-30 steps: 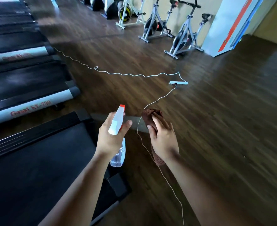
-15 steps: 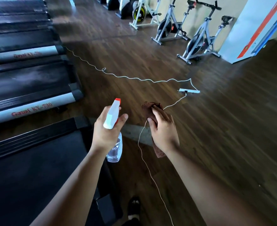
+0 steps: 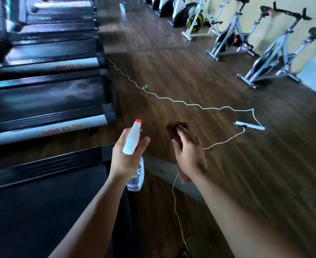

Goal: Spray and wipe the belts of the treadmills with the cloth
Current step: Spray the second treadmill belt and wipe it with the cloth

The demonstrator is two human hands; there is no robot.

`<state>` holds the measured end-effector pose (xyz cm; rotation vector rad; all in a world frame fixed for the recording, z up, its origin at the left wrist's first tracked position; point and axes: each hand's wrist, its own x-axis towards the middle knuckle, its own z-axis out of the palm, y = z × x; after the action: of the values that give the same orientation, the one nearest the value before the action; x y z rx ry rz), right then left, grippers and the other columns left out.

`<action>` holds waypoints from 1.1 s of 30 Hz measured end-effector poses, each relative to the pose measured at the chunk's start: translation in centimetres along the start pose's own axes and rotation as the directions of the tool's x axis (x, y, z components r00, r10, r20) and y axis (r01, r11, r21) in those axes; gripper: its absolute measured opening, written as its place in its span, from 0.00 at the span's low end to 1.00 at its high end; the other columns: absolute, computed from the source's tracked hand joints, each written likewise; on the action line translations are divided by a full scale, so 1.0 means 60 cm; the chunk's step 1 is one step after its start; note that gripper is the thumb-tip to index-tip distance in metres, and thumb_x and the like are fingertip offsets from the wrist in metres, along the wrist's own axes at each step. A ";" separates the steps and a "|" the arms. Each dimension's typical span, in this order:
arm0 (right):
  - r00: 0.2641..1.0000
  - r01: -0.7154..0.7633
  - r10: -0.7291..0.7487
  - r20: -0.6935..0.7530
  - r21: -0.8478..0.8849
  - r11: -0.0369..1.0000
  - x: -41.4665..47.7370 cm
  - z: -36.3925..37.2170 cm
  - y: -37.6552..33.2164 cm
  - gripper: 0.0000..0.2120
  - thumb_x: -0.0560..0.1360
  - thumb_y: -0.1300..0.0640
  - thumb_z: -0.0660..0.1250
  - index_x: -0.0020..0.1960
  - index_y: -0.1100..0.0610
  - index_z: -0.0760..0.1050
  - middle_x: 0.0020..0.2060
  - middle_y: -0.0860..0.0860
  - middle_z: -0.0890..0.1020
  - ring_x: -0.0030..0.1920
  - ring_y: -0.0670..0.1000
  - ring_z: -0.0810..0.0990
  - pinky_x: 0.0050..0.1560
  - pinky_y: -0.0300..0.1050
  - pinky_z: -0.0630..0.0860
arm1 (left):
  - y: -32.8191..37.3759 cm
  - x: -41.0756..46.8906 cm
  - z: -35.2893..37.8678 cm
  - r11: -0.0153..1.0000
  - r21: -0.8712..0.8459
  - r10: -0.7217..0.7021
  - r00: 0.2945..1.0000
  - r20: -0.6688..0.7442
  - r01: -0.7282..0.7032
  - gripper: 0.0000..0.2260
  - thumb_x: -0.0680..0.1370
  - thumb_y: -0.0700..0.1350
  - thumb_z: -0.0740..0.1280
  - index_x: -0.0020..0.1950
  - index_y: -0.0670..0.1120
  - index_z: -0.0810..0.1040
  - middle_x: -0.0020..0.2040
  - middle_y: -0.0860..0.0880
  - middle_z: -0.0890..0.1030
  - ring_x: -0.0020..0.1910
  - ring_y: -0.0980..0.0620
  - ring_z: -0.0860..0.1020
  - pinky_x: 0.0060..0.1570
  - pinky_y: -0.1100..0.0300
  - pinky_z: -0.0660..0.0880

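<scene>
Dark wooden flooring [image 3: 255,174] is seen beside a row of treadmills. Just off the foot end of the nearest belt [image 3: 41,211], a spray bottle [image 3: 133,141] is gripped by the left hand [image 3: 124,161], fingers curled round its neck, nozzle forward, probably readied for the next belt [image 3: 41,97] beyond. A brown cloth [image 3: 174,129] is bunched in the closed fingers of the right hand [image 3: 190,155], presumably kept for wiping. Farther from the nearest belt, a white cord [image 3: 172,98] is trailed to a power strip [image 3: 250,126]; exercise bikes [image 3: 265,62] are lined along the far wall
</scene>
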<state>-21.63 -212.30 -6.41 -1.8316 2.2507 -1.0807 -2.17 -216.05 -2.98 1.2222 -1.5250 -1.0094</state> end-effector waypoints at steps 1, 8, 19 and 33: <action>1.000 0.013 -0.013 0.022 0.004 1.000 0.021 0.011 0.004 0.21 0.79 0.54 0.66 0.71 0.57 0.73 0.68 0.51 0.77 0.66 0.57 0.74 0.65 0.50 0.71 | -0.002 0.014 0.003 1.000 0.005 0.001 1.000 -0.017 -0.001 0.11 0.76 0.52 0.74 0.56 0.53 0.78 0.46 0.62 0.81 0.48 0.57 0.81 0.45 0.63 0.76; 0.971 0.132 -0.153 0.186 0.119 0.984 0.168 0.096 0.044 0.21 0.82 0.52 0.60 0.74 0.55 0.69 0.71 0.49 0.73 0.68 0.53 0.70 0.68 0.43 0.64 | -0.011 0.124 0.041 1.000 0.017 -0.009 0.983 -0.186 0.012 0.09 0.76 0.50 0.74 0.54 0.53 0.78 0.46 0.58 0.82 0.45 0.56 0.81 0.46 0.59 0.77; 0.872 0.350 -0.430 0.234 0.317 0.882 0.415 0.175 0.102 0.22 0.80 0.50 0.56 0.69 0.59 0.74 0.65 0.55 0.78 0.61 0.59 0.75 0.65 0.51 0.69 | -0.001 0.282 0.133 0.995 -0.029 -0.096 0.879 -0.467 0.093 0.09 0.76 0.50 0.75 0.53 0.54 0.79 0.44 0.52 0.83 0.42 0.53 0.81 0.45 0.53 0.77; 0.799 0.420 -0.540 0.266 0.395 0.817 0.619 0.283 0.088 0.22 0.79 0.52 0.59 0.69 0.59 0.74 0.66 0.55 0.77 0.64 0.58 0.74 0.68 0.47 0.65 | -0.036 0.486 0.136 0.994 0.009 -0.087 0.816 -0.572 0.112 0.07 0.76 0.47 0.75 0.50 0.53 0.79 0.40 0.52 0.81 0.40 0.55 0.78 0.43 0.57 0.74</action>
<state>-29.63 -252.64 -7.94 -2.2858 1.3341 -0.9652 -12.35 -244.63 -2.58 1.4829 -1.0159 -0.5887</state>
